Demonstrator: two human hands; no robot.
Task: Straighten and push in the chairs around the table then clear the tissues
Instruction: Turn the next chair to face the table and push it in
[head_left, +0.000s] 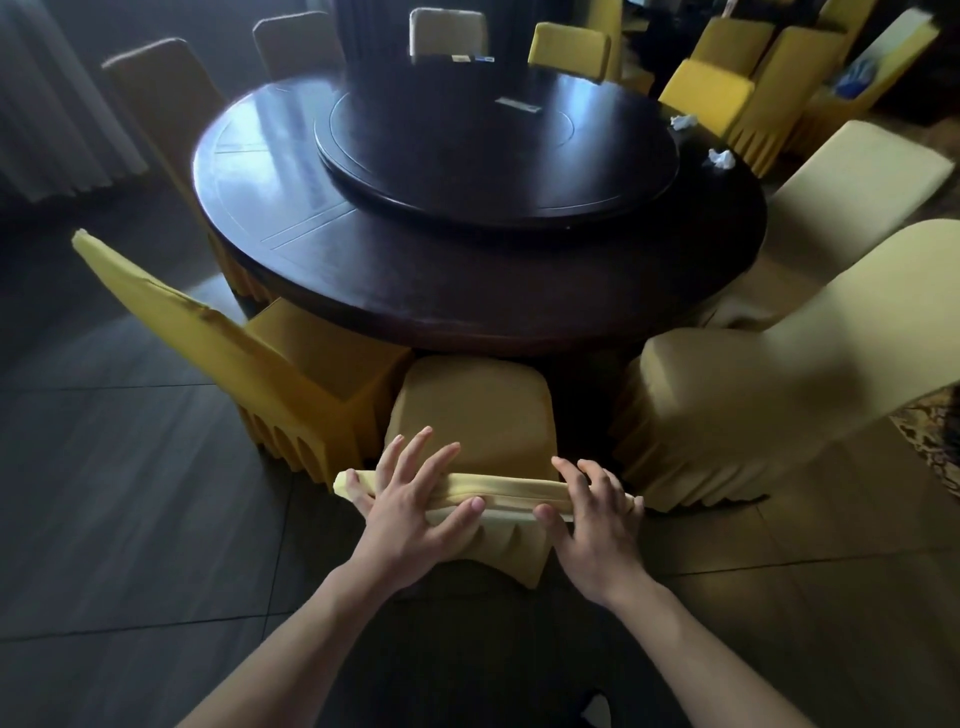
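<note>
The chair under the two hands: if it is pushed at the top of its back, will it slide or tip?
The chair will probably slide, since the floor looks like smooth tile. Both hands, left and right, press high on the backrest, so it may tilt forward a little. The loose cover may shift under the palms.

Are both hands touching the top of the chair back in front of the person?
Touching. The head view shows the left hand and the right hand resting on the chair back, fingers spread over its top edge, with no gap visible.
</note>
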